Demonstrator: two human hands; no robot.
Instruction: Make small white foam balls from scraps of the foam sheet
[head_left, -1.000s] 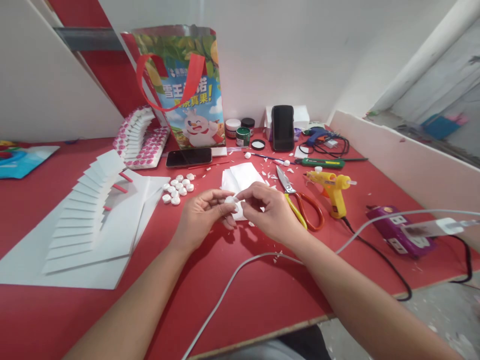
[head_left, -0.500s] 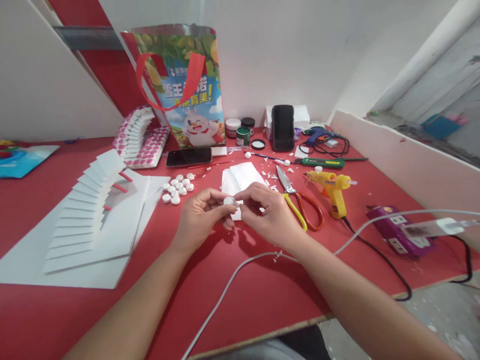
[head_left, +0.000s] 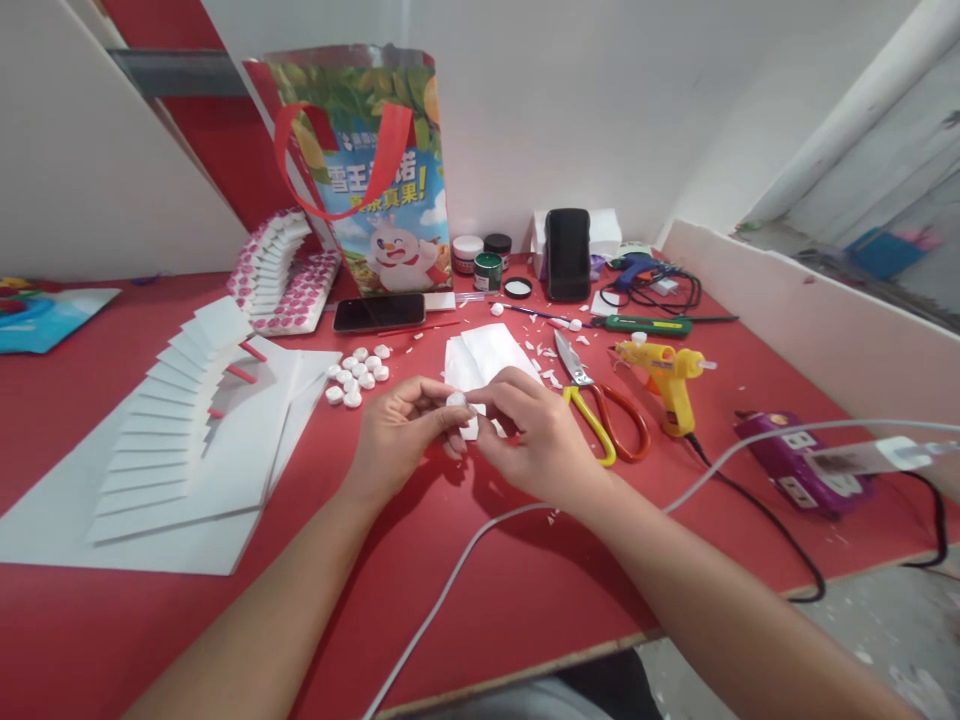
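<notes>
Between the thumb and fingers of my left hand (head_left: 405,430) is a small white rounded piece (head_left: 456,400). The fingers of my right hand (head_left: 529,430) are pinched together close beside it, and what they grip, if anything, is too small to make out. Just beyond my hands lie white paper sheets (head_left: 484,355). A group of similar white rounded pieces (head_left: 360,374) sits to the left of them. Scissors (head_left: 600,400) with one yellow and one red handle rest to the right of my right hand, among white scraps.
A yellow glue gun (head_left: 667,380), a purple power strip (head_left: 795,460) and a green-handled tool (head_left: 649,325) lie on the right. A grey cable (head_left: 450,590) crosses the red table (head_left: 480,640). Fanned white strips (head_left: 154,430), a phone (head_left: 379,313) and a printed bag (head_left: 375,180) stand left and behind.
My right hand's fingers have shifted slightly at the white piece, with the thumb a little lower and farther right. My left hand keeps its hold in nearly the same place.
</notes>
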